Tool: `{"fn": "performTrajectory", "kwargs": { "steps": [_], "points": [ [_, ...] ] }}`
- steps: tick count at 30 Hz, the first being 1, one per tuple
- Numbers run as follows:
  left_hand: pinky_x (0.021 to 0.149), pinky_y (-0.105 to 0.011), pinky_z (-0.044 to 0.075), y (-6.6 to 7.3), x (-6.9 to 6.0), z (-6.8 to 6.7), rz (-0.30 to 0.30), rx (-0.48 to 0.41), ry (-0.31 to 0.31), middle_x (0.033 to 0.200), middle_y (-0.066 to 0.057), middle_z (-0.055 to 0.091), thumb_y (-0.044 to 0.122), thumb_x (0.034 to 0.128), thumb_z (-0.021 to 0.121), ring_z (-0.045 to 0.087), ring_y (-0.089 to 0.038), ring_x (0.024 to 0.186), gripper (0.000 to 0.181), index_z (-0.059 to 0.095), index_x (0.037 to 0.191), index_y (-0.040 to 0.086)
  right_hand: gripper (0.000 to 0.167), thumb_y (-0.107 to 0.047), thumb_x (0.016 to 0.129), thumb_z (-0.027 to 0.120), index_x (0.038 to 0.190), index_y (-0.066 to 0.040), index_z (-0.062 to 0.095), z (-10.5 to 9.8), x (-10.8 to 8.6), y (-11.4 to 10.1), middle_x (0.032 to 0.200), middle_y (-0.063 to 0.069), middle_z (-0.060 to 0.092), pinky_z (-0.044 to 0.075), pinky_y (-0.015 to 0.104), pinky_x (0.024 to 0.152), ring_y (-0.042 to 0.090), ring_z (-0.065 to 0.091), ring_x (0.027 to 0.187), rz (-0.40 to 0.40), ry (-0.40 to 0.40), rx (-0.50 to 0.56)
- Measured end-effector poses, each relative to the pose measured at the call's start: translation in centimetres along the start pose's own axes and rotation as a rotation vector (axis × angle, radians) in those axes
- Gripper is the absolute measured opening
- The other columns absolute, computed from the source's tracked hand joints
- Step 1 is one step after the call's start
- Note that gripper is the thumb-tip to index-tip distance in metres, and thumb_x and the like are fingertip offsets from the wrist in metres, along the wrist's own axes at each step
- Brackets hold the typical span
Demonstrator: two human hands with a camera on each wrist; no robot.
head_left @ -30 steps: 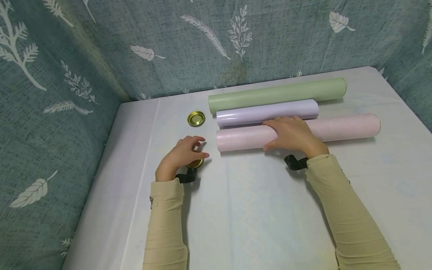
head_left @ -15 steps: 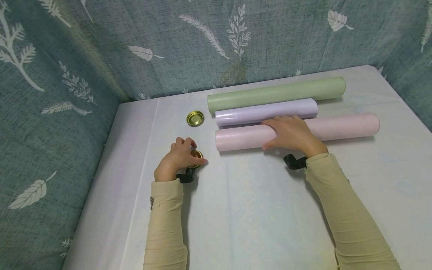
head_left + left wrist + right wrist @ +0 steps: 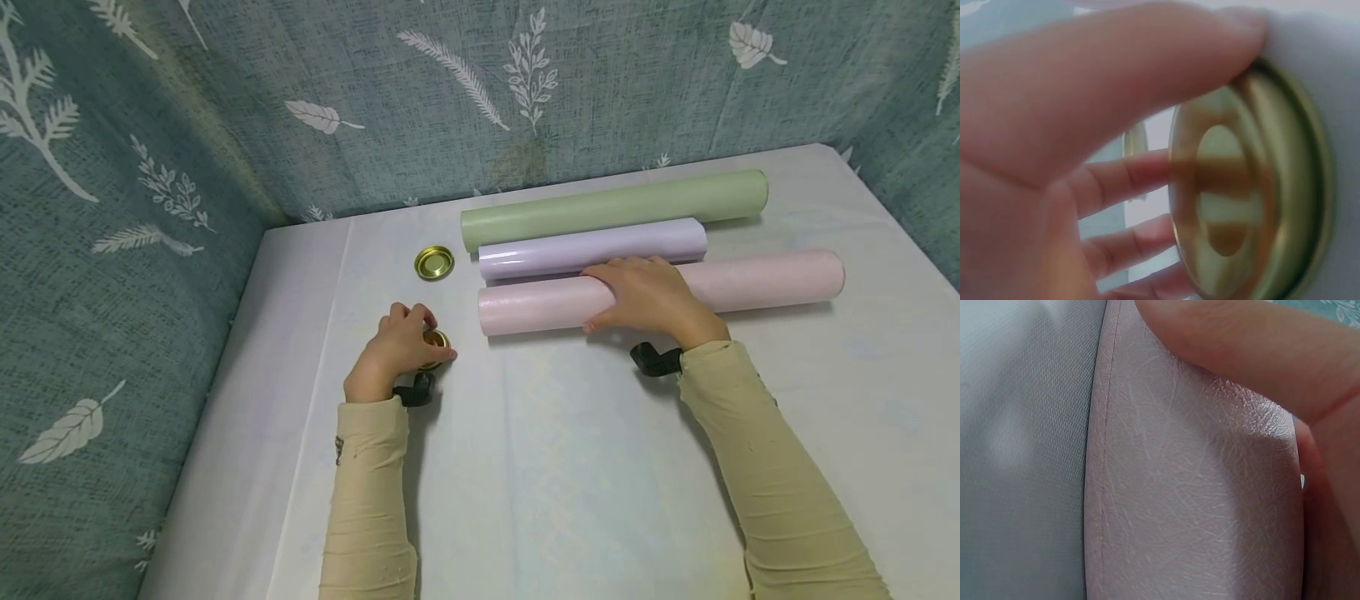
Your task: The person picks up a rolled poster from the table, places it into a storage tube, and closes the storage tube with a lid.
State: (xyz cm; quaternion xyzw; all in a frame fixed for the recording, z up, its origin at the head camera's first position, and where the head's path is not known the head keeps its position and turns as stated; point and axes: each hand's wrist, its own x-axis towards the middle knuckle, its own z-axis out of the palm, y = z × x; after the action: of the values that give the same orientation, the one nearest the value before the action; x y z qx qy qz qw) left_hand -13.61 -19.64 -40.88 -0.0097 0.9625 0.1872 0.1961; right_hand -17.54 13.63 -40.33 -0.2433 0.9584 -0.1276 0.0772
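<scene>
My left hand (image 3: 396, 343): thumb and fingers (image 3: 1129, 174) pinching a round gold lid (image 3: 1254, 187) by its rim, down at the counter (image 3: 600, 467). My right hand (image 3: 651, 300) grips a pink textured roll (image 3: 536, 306) from above, thumb on its near side, roll sticking out both ways past the hand. Just beyond the right fingertips: glossy lavender roll (image 3: 592, 250). Past that: green roll (image 3: 615, 212). Beyond my left fingertips, apart from them: second gold lid (image 3: 433, 262). Furthest out: teal leaf-print fabric (image 3: 637, 92).
</scene>
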Motion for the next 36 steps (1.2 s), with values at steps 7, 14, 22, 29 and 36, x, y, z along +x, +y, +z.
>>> {"fn": "performTrajectory", "kwargs": {
  "steps": [7, 14, 22, 29, 36],
  "points": [
    [0.078, -0.047, 0.041, -0.31, 0.33, 0.01, -0.016, 0.017, 0.055, 0.121, -0.016, 0.033, 0.044, 0.0745, 0.067, 0.034, -0.031, 0.106, 0.053, 0.048, 0.112, 0.011, 0.080, -0.058, 0.061, 0.071, 0.127, -0.019, 0.048, -0.01, -0.04, -0.09, 0.125, 0.006, 0.050, 0.029, 0.048, 0.089, 0.027, 0.043, 0.115, 0.000, 0.000, 0.002],
    [0.077, -0.046, 0.041, -0.29, 0.47, -0.12, -0.037, 0.005, 0.102, 0.116, -0.013, 0.040, 0.046, 0.0755, 0.065, 0.037, -0.030, 0.103, 0.051, 0.051, 0.113, 0.013, 0.080, -0.058, 0.061, 0.071, 0.127, -0.019, 0.048, 0.01, -0.04, -0.12, 0.124, 0.006, 0.050, 0.030, 0.047, 0.088, 0.027, 0.043, 0.115, -0.005, 0.009, -0.004],
    [0.080, -0.046, 0.041, -0.33, 0.47, -0.12, -0.030, -0.020, 0.133, 0.113, -0.012, 0.043, 0.045, 0.0782, 0.062, 0.039, -0.029, 0.103, 0.049, 0.052, 0.113, 0.012, 0.080, -0.058, 0.061, 0.071, 0.127, -0.018, 0.049, 0.11, 0.00, -0.02, 0.125, 0.006, 0.050, 0.030, 0.047, 0.087, 0.027, 0.043, 0.115, -0.005, 0.013, -0.008],
    [0.085, -0.047, 0.039, -0.38, 0.55, -0.16, -0.005, -0.041, 0.155, 0.121, -0.013, 0.044, 0.044, 0.0802, 0.060, 0.040, -0.031, 0.107, 0.050, 0.052, 0.117, 0.012, 0.081, -0.058, 0.061, 0.071, 0.127, -0.017, 0.048, 0.10, 0.02, -0.05, 0.126, 0.006, 0.050, 0.031, 0.047, 0.086, 0.027, 0.043, 0.115, -0.009, 0.012, -0.008],
    [0.087, -0.046, 0.038, -0.38, 0.58, -0.28, 0.032, -0.052, 0.187, 0.118, -0.013, 0.048, 0.042, 0.0815, 0.059, 0.042, -0.033, 0.107, 0.049, 0.053, 0.118, 0.009, 0.081, -0.058, 0.061, 0.071, 0.127, -0.018, 0.048, 0.03, -0.03, -0.10, 0.125, 0.006, 0.050, 0.031, 0.047, 0.087, 0.027, 0.043, 0.115, 0.000, 0.004, -0.004]
  ]
}}
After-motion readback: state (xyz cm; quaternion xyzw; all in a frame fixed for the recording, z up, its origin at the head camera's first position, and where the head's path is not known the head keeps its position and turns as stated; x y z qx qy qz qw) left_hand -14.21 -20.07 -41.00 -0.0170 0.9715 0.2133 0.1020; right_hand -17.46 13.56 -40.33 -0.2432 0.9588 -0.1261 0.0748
